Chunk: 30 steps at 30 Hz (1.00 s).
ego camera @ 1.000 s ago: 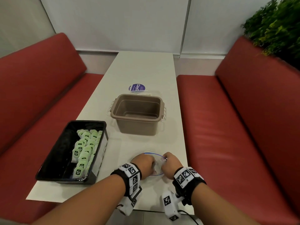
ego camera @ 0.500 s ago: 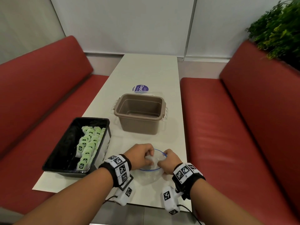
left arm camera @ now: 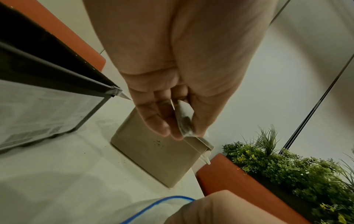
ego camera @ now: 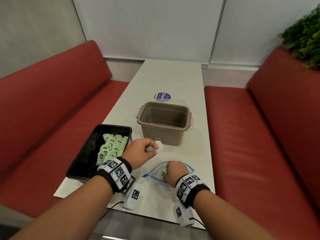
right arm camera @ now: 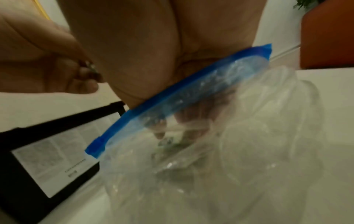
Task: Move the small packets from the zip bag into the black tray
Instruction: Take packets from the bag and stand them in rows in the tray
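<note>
Packets [ego camera: 112,148] are piling up in the black tray [ego camera: 83,153] as the left hand [ego camera: 140,151], now lifted clear of the zip bag [ego camera: 155,174], is pinching another packet [ego camera: 160,146] toward it, while the right hand [ego camera: 174,172] is reaching inside, its grip unclear.

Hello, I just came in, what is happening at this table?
A person is moving small packets out of a zip bag into a black tray. The left hand pinches one packet above the table, between the tray and a brown tub. The right hand is reaching inside the open bag; whether it grips a packet there is unclear. Many green packets already lie in the tray.
</note>
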Tool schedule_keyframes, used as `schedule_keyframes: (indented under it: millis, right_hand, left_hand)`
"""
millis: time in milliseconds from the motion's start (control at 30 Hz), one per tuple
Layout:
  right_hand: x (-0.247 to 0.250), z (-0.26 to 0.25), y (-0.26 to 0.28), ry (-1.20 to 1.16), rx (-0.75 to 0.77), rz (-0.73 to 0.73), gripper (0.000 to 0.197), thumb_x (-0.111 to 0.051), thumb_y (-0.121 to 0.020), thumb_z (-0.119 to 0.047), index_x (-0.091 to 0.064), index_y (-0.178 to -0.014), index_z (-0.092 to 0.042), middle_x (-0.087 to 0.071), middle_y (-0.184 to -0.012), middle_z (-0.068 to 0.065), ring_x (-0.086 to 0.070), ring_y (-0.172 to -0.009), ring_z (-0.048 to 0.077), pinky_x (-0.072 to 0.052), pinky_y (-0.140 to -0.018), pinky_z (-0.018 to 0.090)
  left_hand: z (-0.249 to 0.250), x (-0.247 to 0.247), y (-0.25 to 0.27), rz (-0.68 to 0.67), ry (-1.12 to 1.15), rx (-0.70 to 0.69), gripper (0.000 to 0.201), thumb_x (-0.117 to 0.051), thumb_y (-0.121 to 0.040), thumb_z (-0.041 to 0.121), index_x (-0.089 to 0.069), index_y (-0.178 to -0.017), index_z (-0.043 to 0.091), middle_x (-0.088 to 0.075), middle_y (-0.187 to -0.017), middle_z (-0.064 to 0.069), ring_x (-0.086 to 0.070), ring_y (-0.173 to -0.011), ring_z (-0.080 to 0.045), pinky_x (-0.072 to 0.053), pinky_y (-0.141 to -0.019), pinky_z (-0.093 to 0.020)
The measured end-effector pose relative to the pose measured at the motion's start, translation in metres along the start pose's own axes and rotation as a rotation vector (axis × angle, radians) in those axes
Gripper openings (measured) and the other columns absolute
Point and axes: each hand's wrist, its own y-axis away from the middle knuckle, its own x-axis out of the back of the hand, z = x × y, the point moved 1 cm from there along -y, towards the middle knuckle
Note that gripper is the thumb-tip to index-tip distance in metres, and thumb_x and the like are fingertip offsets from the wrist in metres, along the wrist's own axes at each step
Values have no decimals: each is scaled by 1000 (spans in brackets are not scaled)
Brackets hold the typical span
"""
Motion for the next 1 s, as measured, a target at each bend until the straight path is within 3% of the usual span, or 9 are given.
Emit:
schedule_keyframes:
  millis: [200, 400, 567, 667, 733, 800, 867, 933, 1000]
  right_hand:
    - [-9, -8, -14, 5, -86, -37, 23, -60, -87, -32, -64, -104, -16, -68, -105, 4, -65, -95, 24, -52, -77, 32]
    - [-6, -17, -16, -7, -131, -1, 7, -60, -88, -24, -56, -89, -19, -65, -96, 4, -59, -83, 23, -53, -82, 32]
    - [17, -23, -5, -3, -145, 3, 5, -58, -87, -20, -54, -87, -17, -61, -89, 4, -57, -82, 24, -47, -73, 28]
    - [37, -23, 6, -46, -148, 59, 14, -56, -83, -10, -56, -85, -23, -64, -95, 3, -59, -87, 23, -43, -72, 25]
    - [50, -26, 13, -64, -126, 106, 22, -58, -83, -9, -61, -97, -25, -65, -101, 2, -60, -94, 23, -41, -74, 24]
    - [64, -35, 20, -102, -82, 159, 29, -60, -84, -11, -62, -110, -23, -65, -101, 0, -61, -96, 21, -42, -75, 23]
    - [78, -49, 25, -137, -9, 199, 21, -63, -84, -12, -63, -102, -24, -62, -91, -6, -59, -86, 17, -41, -67, 20]
    - [91, -67, 28, -166, 72, 212, 13, -69, -83, -16, -63, -86, -27, -60, -79, -10, -57, -76, 12, -38, -59, 17]
    - [100, -85, 26, -232, 121, 214, 10, -73, -81, -20, -65, -82, -26, -63, -74, -11, -58, -70, 10, -44, -62, 21]
  left_hand:
    - [-7, 18, 12, 21, 3, -7, 29, -90, -67, 19, -63, -79, 21, -60, -74, 15, -54, -63, 9, -41, -61, -7]
    - [-17, 38, 12, 89, -34, -65, 21, -78, -82, 27, -58, -84, 23, -53, -71, 14, -48, -60, 0, -36, -57, -10]
    - [-20, 47, 6, -7, 45, -69, 8, -60, -95, 30, -55, -102, 29, -68, -82, 7, -63, -69, -8, -53, -71, -31]
    - [-19, 49, 3, -82, 61, -56, 18, -48, -100, 19, -53, -116, 27, -71, -93, 10, -65, -75, -13, -55, -76, -36]
    - [-18, 49, 1, -112, 49, -70, 23, -47, -99, 16, -55, -117, 29, -67, -86, 8, -58, -67, -10, -52, -70, -32]
    - [-16, 48, 0, -141, 13, -100, 18, -55, -97, 22, -60, -113, 30, -59, -79, 12, -52, -61, 1, -43, -62, -18]
    - [-13, 50, 1, -193, -36, -136, 21, -66, -92, 33, -63, -112, 32, -59, -83, 17, -54, -70, 7, -41, -65, -10]
    - [-13, 53, 0, -247, -20, -163, 31, -70, -86, 45, -66, -114, 32, -67, -98, 13, -61, -88, 3, -50, -81, -19]
    - [-15, 60, -2, -253, -18, -183, 33, -69, -84, 51, -70, -106, 28, -71, -95, 7, -65, -88, -7, -54, -81, -32]
